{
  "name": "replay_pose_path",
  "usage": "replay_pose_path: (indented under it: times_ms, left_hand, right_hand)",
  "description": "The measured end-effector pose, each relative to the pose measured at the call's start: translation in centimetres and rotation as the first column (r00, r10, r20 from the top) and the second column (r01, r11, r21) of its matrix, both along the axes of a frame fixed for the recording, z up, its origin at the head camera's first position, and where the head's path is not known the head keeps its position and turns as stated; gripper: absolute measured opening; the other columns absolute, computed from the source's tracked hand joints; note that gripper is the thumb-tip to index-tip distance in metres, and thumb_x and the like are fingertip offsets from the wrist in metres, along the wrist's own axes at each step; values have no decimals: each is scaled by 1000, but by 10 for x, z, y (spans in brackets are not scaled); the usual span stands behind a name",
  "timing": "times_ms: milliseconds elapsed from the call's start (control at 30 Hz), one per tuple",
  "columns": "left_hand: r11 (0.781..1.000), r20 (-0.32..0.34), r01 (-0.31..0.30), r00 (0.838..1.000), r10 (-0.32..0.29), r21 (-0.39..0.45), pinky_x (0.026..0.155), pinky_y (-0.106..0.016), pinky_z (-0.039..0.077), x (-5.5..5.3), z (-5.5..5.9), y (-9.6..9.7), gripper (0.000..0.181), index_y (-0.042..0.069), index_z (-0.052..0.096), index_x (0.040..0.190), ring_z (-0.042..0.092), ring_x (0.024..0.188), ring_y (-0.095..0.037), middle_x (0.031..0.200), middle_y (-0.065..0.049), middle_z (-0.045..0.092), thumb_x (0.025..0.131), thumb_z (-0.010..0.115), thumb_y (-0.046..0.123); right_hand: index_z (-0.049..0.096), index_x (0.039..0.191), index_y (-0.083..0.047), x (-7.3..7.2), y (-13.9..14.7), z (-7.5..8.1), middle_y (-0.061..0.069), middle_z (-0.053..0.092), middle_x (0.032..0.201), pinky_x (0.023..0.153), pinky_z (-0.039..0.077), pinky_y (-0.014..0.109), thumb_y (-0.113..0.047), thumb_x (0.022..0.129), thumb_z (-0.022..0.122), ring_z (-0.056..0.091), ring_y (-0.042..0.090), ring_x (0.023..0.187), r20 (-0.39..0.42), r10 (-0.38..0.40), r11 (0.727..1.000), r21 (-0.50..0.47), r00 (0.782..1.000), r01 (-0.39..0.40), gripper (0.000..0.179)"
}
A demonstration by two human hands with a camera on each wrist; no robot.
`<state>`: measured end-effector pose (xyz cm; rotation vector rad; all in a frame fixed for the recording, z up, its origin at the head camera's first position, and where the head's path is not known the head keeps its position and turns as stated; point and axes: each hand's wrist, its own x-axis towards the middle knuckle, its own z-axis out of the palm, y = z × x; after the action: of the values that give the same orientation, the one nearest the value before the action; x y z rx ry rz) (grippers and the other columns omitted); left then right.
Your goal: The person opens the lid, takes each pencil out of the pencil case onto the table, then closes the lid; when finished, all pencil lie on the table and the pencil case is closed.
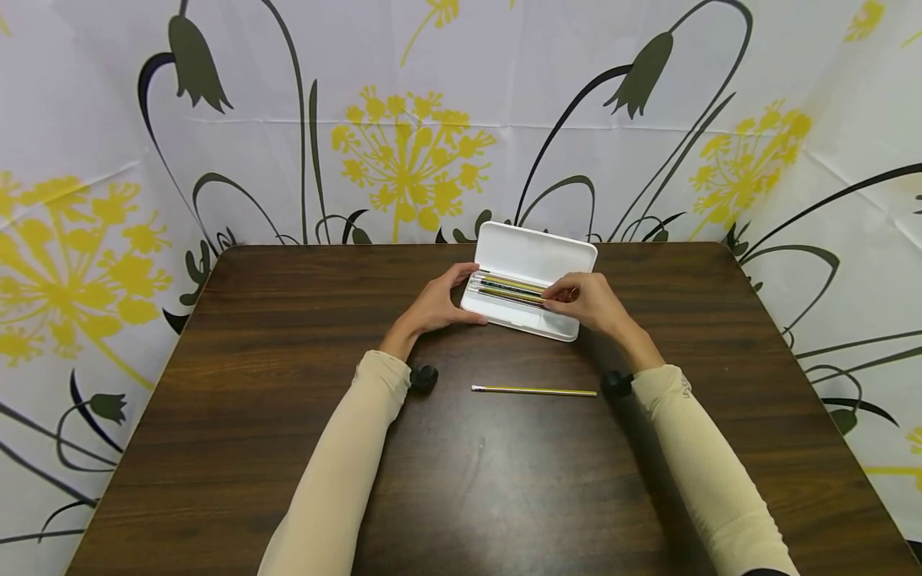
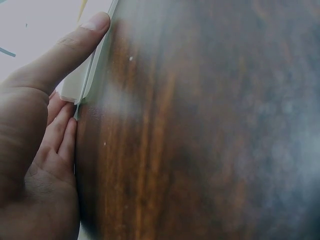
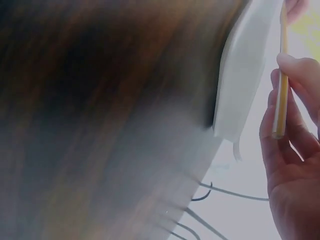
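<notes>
A white pencil case (image 1: 533, 323) lies at the back of the table with its lid (image 1: 536, 250) raised. My left hand (image 1: 434, 304) grips the case's left end, thumb at the front edge and fingers behind; the left wrist view shows the thumb along the case wall (image 2: 74, 87). Over the right part of the case, my right hand (image 1: 589, 301) pinches a yellow striped pencil (image 3: 283, 100) between thumb and fingers. Several pencils (image 1: 500, 282) with white eraser ends lie inside, their right ends partly hidden by that hand. Another striped pencil (image 1: 535, 391) lies on the table in front.
The dark wood-grain table (image 1: 288, 384) runs back to a white curtain (image 1: 446, 48) printed with yellow and grey flowers. Black wrist cameras (image 1: 423, 379) sit on both wrists, low over the tabletop on either side of the loose pencil.
</notes>
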<state>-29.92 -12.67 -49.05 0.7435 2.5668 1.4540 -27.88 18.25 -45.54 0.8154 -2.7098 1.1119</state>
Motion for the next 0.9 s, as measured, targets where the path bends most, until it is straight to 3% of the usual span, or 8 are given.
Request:
replay_pose_path:
  times_ms: [267,400,567,900]
  left_hand:
    - [1000,2,-5,1000,5,3,109,-30,31,1,-2,1,98,12,41,147,41,134,-15,147,-2,45,65,94,27]
    - [1000,1,-6,1000,6,9,109,-30,31,2,-1,1,98,11,41,146,41,134,-15,147,-2,45,65,94,26]
    - [1000,-4,-4,1000,4,7,109,-30,31,0,0,1,98,12,41,146,41,134,-15,147,-3,45,65,94,25]
    - [1000,2,-12,1000,12,1,109,-31,31,0,-1,1,97,13,41,146,41,135,-16,147,-4,45,66,94,23]
  right_hand:
    - [79,89,-7,6,8,0,-1,71,79,60,48,21,-8,80,82,63,16,69,30,4,995,-100,1000,-1,9]
    - [77,92,0,23,8,19,9,71,82,60,51,23,0,80,80,65,25,69,67,31,982,-188,997,-18,12]
    - [75,94,4,48,8,43,17,70,85,61,51,28,6,80,77,63,31,71,70,71,974,-218,995,-55,14]
    - [75,93,2,84,15,46,14,70,88,60,47,26,14,76,76,59,26,70,-34,188,959,-212,982,-191,21]
